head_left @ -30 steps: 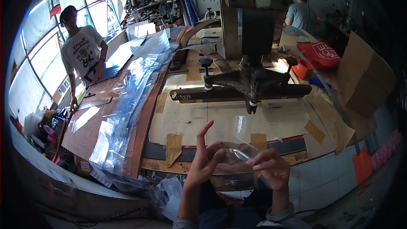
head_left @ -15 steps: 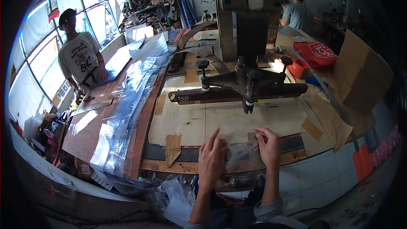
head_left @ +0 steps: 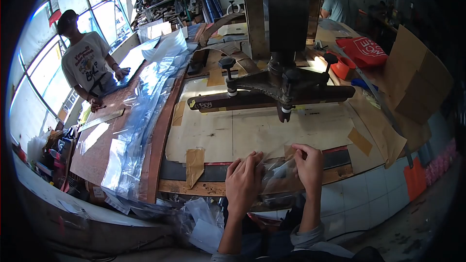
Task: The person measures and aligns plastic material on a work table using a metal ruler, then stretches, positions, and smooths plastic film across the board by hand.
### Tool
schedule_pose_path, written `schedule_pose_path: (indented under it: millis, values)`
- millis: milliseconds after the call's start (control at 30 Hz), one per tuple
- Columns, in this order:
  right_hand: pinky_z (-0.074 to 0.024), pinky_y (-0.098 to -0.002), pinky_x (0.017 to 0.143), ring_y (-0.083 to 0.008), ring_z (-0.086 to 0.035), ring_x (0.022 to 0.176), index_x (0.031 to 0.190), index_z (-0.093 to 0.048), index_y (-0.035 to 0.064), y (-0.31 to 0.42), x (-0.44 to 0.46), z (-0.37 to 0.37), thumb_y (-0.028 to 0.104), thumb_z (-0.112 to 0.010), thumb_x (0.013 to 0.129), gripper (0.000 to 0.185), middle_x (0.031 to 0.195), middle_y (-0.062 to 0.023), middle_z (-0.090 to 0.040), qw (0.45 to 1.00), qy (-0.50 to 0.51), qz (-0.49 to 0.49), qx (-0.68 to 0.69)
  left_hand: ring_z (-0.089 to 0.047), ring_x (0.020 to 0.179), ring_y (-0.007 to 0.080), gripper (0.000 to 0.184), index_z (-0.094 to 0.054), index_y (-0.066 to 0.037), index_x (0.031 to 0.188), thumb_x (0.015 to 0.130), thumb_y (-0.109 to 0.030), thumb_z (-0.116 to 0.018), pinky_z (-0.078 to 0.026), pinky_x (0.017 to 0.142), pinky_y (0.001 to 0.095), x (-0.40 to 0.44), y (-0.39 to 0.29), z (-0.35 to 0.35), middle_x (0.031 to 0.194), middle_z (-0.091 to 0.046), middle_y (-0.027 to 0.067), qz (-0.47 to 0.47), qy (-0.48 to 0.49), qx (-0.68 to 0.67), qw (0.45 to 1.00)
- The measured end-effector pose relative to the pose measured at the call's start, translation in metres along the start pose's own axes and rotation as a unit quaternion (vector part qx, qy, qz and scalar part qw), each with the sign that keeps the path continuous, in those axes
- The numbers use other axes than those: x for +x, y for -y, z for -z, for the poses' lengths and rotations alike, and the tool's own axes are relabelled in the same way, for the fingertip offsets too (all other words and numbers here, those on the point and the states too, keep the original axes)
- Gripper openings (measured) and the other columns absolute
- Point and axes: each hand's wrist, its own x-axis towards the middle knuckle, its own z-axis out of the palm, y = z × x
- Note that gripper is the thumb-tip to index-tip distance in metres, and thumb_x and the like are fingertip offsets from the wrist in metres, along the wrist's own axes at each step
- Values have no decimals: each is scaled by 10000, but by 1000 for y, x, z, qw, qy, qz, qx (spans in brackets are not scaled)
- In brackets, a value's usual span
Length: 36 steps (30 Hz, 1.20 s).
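Observation:
Between my hands hangs a clear plastic sheet [head_left: 277, 171], thin and crinkled, over the front edge of the work table. My left hand [head_left: 242, 182] has its fingers bent together at the sheet's left side. On the other side, my right hand [head_left: 308, 165] pinches the top right corner between thumb and forefinger. Just beyond lies a pale board [head_left: 208, 131] with dark marks and a line across it, held down by brown tape [head_left: 195, 167]. Above the board, a press's dark bar [head_left: 310, 94] hangs from a metal bracket.
Long clear plastic sheets [head_left: 150, 102] cover the table's left part. A person [head_left: 87, 58] stands there with hands on the table; another person [head_left: 337, 5] is at the back. To the right are a red bag [head_left: 361, 51], a metal strip [head_left: 383, 111] and an open cardboard box [head_left: 420, 77].
My left forefinger, raised before, has come down beside the other fingers at the sheet. The right hand keeps its pinch. The view has shifted slightly, and the person at left has moved a hand.

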Motion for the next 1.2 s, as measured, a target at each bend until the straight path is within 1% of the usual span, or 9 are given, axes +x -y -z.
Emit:
schedule_pose_path:
  millis: [100,200,300,400,500,600,700,1067,1200]
  values:
    - [-412,-258,381,-107,-550,418,1061,-647,-59,-31,17,-13,29,-528,907,214,609,-63,-600,988,-80,99,-86,-618,1072,227,213,-604,-69,1096,894,-132,-581,-411,955,361,-1,0,-2,1088,-679,81,8,-1,6,1000]
    - [-509,-347,571,-305,-667,645,994,-652,-55,-24,25,-19,21,-539,893,169,723,-183,-655,977,-128,110,-132,-618,1075,225,218,-593,-63,1106,897,-121,-570,-411,957,360,-1,0,0,1091,-678,79,5,5,9,1000]
    - [-511,-391,656,-330,-669,713,975,-603,-59,9,24,-11,9,-546,885,126,779,-201,-651,990,-100,-30,-95,-608,1095,195,251,-556,-73,1154,908,-123,-539,-398,979,369,-3,3,0,1106,-666,66,-10,16,15,1000]
    - [-514,-399,648,-338,-668,758,947,-540,-61,6,34,-10,-18,-538,872,86,783,-203,-643,980,-126,35,-147,-595,1118,179,268,-540,-79,1177,913,-123,-529,-389,994,374,-3,3,-1,1096,-663,56,-16,17,20,1000]
    - [-520,-407,657,-354,-664,760,925,-509,-63,3,52,-8,-48,-526,859,70,786,-220,-638,979,-109,31,-169,-589,1130,176,269,-540,-77,1176,910,-120,-537,-389,996,377,-3,1,0,1075,-667,52,-8,23,22,999]
    - [-538,-324,444,-205,-651,600,909,-519,-50,-19,71,-10,-23,-518,891,32,713,-137,-602,954,-154,119,-228,-588,1131,171,269,-543,-78,1173,908,-123,-546,-390,996,378,-2,0,1,1061,-669,50,-6,25,18,999]
    - [-529,-323,426,-216,-650,570,909,-507,-56,-28,76,-14,-9,-519,897,50,704,-140,-597,968,-127,79,-199,-593,1128,180,249,-557,-71,1144,903,-135,-561,-395,993,374,0,1,2,1092,-668,57,-2,26,12,1000]
    - [-515,-345,431,-248,-642,511,901,-504,-72,-31,79,-12,-32,-490,901,43,699,-158,-601,959,-116,118,-232,-640,975,258,317,-562,-42,1128,845,-165,-635,-421,967,379,-1,0,1,1072,-675,100,-22,0,30,999]
    - [-520,-352,439,-257,-642,517,899,-505,-77,-28,76,-11,-39,-494,893,40,714,-161,-602,966,-103,102,-215,-599,1112,187,281,-570,-67,1147,896,-192,-588,-390,999,367,-2,-1,3,1154,-650,84,1,32,38,999]
